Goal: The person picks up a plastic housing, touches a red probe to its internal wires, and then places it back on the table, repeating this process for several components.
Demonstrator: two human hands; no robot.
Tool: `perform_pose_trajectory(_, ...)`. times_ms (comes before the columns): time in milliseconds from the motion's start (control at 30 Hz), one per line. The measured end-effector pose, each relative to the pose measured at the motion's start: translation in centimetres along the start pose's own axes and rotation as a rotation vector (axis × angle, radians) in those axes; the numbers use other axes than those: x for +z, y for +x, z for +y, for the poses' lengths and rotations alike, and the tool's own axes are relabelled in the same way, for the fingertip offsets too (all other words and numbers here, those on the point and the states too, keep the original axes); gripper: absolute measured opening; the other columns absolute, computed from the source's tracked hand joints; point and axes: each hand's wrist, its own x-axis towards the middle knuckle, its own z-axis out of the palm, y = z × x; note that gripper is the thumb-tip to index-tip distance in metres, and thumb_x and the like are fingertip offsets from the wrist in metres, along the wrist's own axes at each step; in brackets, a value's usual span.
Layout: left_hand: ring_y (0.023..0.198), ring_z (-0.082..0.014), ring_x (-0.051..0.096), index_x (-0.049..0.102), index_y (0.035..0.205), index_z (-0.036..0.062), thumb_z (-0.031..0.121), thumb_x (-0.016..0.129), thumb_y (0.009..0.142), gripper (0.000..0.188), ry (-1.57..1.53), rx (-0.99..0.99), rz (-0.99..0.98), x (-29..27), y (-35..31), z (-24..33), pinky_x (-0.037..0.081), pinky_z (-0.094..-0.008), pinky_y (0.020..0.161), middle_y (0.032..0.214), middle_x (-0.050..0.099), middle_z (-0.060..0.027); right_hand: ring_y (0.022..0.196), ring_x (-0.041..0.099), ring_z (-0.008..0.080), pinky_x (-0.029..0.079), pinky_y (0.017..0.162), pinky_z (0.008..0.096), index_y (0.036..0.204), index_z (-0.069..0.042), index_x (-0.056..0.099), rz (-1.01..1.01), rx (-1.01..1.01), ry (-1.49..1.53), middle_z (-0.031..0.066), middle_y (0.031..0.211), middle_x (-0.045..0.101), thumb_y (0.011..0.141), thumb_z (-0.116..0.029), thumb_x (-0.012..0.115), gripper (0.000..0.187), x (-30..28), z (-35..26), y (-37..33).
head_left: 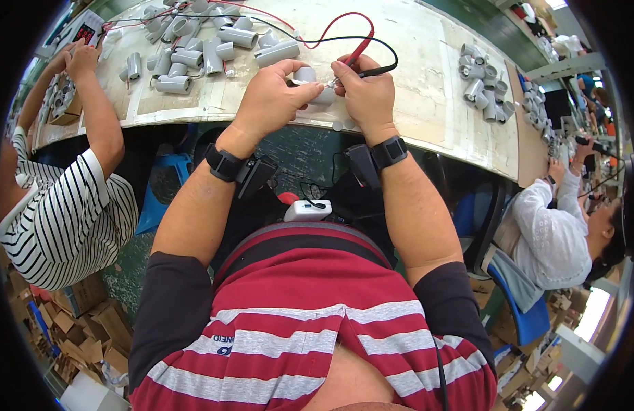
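Observation:
Over the near part of the table, my left hand (279, 96) is closed, thumb and forefinger pinched together beside a grey plastic cylindrical fitting (321, 94). Whatever sits right between those fingertips is too small to make out. My right hand (366, 94) is closed around a red test probe (363, 46) and a black test probe (380, 70), their tips pointing toward the left fingertips. Red and black leads loop away from the probes to the far left. Another grey fitting (278, 53) lies just beyond my left hand.
Several loose grey fittings (212, 56) are heaped on the table (426, 103) at left, more (482, 85) at right. A meter with a red display (88, 31) stands far left. People sit on both sides. A white box (307, 210) is near my lap.

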Motion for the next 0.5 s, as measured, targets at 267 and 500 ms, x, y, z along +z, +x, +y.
perform_pose_trajectory(267, 0.071, -0.0116, 0.068, 0.068, 0.12, -0.0027, 0.026, 0.078, 0.087, 0.045, -0.021, 0.117, 0.037, -1.0, 0.3, -1.6, 0.056, -0.0296, 0.065, 0.086, 0.074, -0.0086, 0.063, 0.062, 0.0096, 0.05, 0.057, 0.0245, 0.099, -0.004, 0.074, 0.007, -0.054, -0.076, 0.0011, 0.08, 0.069, 0.094, -0.016, 0.074, 0.013, 0.9, 0.5, 0.7)
perform_pose_trajectory(500, 0.081, -0.0198, 0.072, 0.068, 0.121, -0.0018, 0.029, 0.08, 0.081, 0.051, 0.077, 0.403, 0.115, -0.1, 1.1, -3.8, 0.057, -0.0347, 0.076, 0.094, 0.075, -0.0156, 0.063, 0.058, 0.0082, 0.047, 0.055, 0.0242, 0.098, -0.003, 0.072, -0.011, -0.026, -0.038, 0.0001, 0.078, 0.066, 0.098, -0.016, 0.071, 0.013, -0.7, 1.8, 1.1)
